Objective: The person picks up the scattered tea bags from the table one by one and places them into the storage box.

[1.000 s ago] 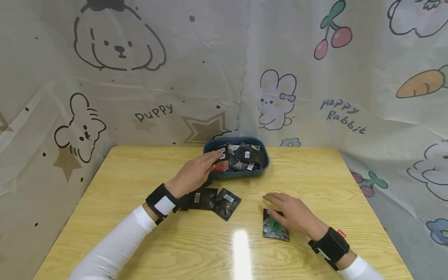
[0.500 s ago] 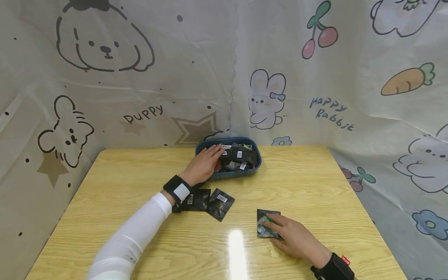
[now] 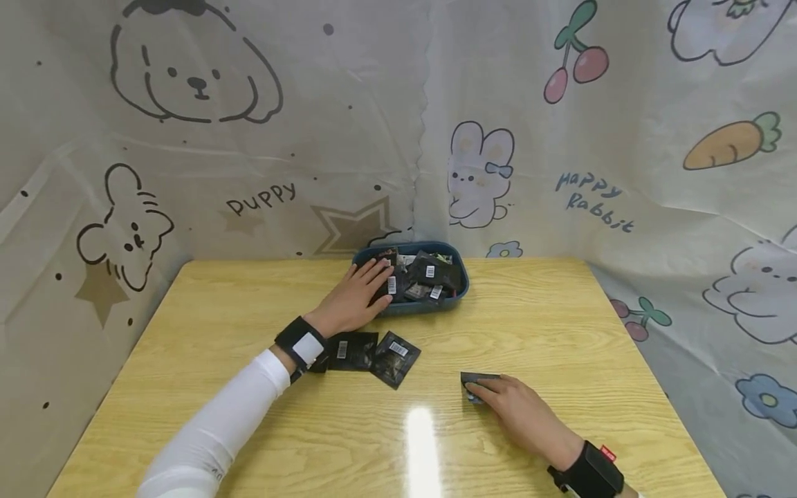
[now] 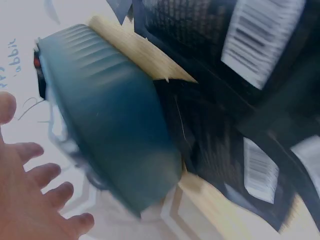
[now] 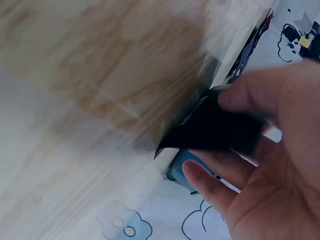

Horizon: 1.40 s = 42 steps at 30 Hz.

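My right hand [image 3: 526,415] pinches a small black packet [image 3: 476,379] low over the right-middle of the table. In the right wrist view the thumb and fingers clasp this dark packet [image 5: 215,127], which looks tilted up from the wood. My left hand [image 3: 351,297] is over the left side of a blue bin [image 3: 429,309], fingers spread. The left wrist view shows that hand [image 4: 30,195] beside the bin's ribbed wall [image 4: 115,110], with nothing gripped. Several black packets [image 3: 432,270] with white barcode labels fill the bin.
In front of the bin lie more black packets: one [image 3: 396,360] turned at an angle, another [image 3: 353,351] beside it, others partly under the left wrist. A wooden table [image 3: 529,311] bears everything. Behind it hangs a cloth [image 3: 373,124] printed with cartoon animals.
My right hand has come down onto the green-labelled packet, first covering it, and now pinches it up. My left hand moved over the bin's packets, then drew slightly back, fingers spread.
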### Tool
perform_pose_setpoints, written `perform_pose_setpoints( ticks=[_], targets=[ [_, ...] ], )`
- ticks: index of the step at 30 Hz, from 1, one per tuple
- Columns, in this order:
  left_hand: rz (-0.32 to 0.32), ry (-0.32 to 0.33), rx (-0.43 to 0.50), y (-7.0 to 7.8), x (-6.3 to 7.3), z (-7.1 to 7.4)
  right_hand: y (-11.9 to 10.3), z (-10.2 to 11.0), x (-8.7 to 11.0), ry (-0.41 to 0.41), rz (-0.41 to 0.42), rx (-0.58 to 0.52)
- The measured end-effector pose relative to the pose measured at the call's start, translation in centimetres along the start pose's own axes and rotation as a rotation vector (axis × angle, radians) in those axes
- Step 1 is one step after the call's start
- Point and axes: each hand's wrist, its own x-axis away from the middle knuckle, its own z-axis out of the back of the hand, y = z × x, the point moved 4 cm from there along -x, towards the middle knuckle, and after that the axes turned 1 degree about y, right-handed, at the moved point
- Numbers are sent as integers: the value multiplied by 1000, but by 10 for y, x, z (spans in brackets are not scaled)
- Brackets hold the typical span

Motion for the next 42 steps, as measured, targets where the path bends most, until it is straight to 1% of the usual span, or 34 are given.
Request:
perform_pose_setpoints(
  ticks=[3,5,7,10,12,13,15,17,19,23,24,27,30,33,35,39,42],
  targets=[
    [15,13,18,-9,27,6,1,-1,0,6,-27,-14],
    [29,-13,40,-14,47,7,2,-1,0,-2,-35,-24],
    [52,-62,71,-19,68,5,3,1,0,0,-33,-37],
    [117,-170,127,-22,95,-3,5,8,-3,33,-22,-43],
    [163,-237,149,-21,108,-11,8,15,-7,68,-15,-43],
    [174,-261,147,-19,112,-15,10,20,-9,90,-15,-40],
    [175,-281,146,-13,116,-21,16,31,-14,132,-16,-31],
    [150,-277,135,-6,117,-25,22,42,-21,175,-14,-24],
    [110,-262,139,2,116,-27,30,53,-29,223,-9,-20],
    [49,-245,180,15,113,-26,45,75,-49,327,26,-22],
    [36,-238,192,18,112,-25,48,80,-55,350,34,-28],
    [-3,-226,190,22,112,-27,56,96,-76,414,55,-58],
    [-30,-218,179,22,117,-29,60,105,-103,451,72,-93],
    [-39,-192,147,21,125,-32,62,105,-131,446,77,-109],
    [-41,-169,116,21,129,-32,62,98,-149,426,73,-115],
    [-22,-150,103,21,135,-30,64,77,-183,372,63,-131],
    [-23,-134,115,21,137,-26,65,59,-202,298,41,-148]
  ],
)
